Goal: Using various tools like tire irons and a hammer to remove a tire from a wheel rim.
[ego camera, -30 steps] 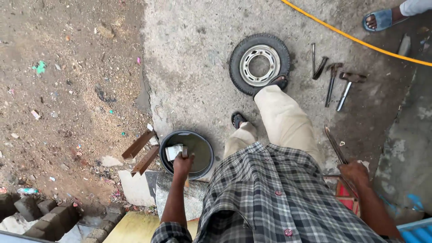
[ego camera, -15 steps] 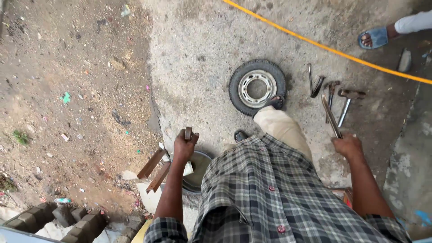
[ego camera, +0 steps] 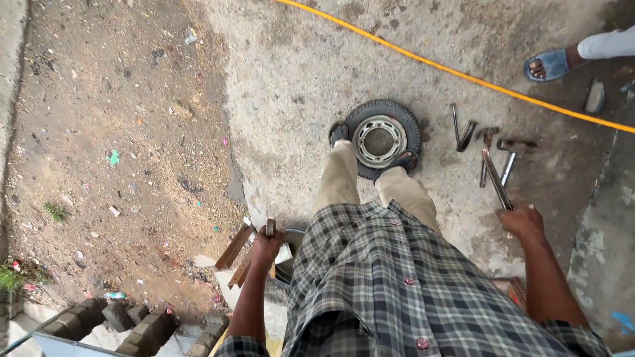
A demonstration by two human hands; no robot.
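Observation:
A small black tyre on a grey steel rim [ego camera: 382, 137] lies flat on the concrete in front of my feet. One sandalled foot touches its near edge. My left hand [ego camera: 266, 246] is closed around a small dark block-like object held upright, above a black basin [ego camera: 292, 254] mostly hidden by my checked shirt. My right hand [ego camera: 522, 220] grips a long flat metal bar [ego camera: 496, 178] that points away from me toward the tools.
Hammers and metal levers [ego camera: 489, 149] lie on the concrete right of the tyre. A yellow hose [ego camera: 463, 76] crosses the ground beyond. Another person's sandalled foot [ego camera: 549, 64] stands at top right. Wooden sticks [ego camera: 235, 254] and concrete blocks [ego camera: 132, 317] lie at lower left.
My left hand has lifted out of the black basin holding the small object. I have stepped toward the tyre, and my right hand has raised the metal bar.

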